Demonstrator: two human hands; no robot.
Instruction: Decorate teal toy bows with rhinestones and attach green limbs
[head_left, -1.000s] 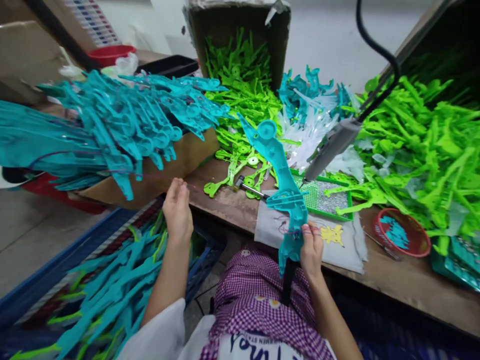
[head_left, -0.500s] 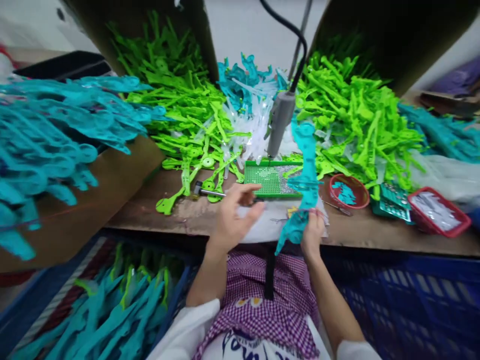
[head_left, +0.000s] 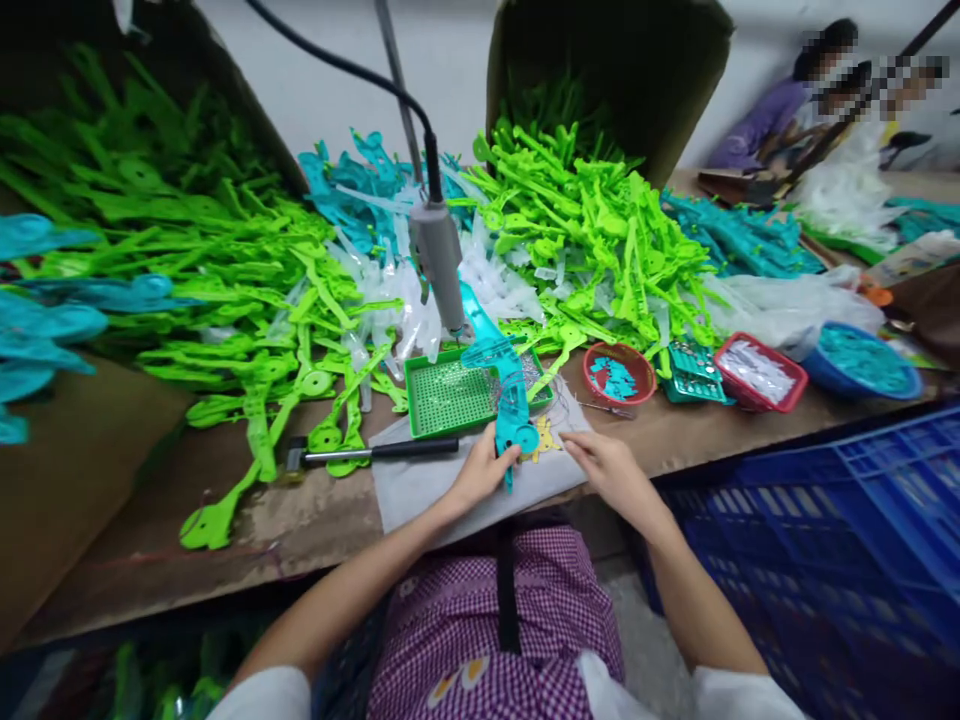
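My left hand (head_left: 478,474) is closed around the lower end of a long turquoise plastic part (head_left: 512,392), which stands up from it at a slant over a white cloth or sheet (head_left: 412,500). The part's upper stretch crosses in front of a green perforated tray (head_left: 442,402) with small metal pieces. To the right, apart from the part, my right hand (head_left: 613,478) is closed in a pinch above the sheet. Whatever its fingertips hold is too small to make out. A grey electric screwdriver (head_left: 437,255) hangs tip down over the tray. Left of my left hand lies a hammer (head_left: 412,450).
Lime-green plastic parts (head_left: 585,220) pile up behind the tray and along the left. On the right stand a red bowl (head_left: 645,385) of turquoise pieces, a red basket (head_left: 787,402) of white pieces and a blue bowl (head_left: 911,385). Blue crates (head_left: 825,580) flank the table's front edge.
The view has swung right. The turquoise part has passed from my right hand to my left. My right hand has let it go and now pinches beside it.
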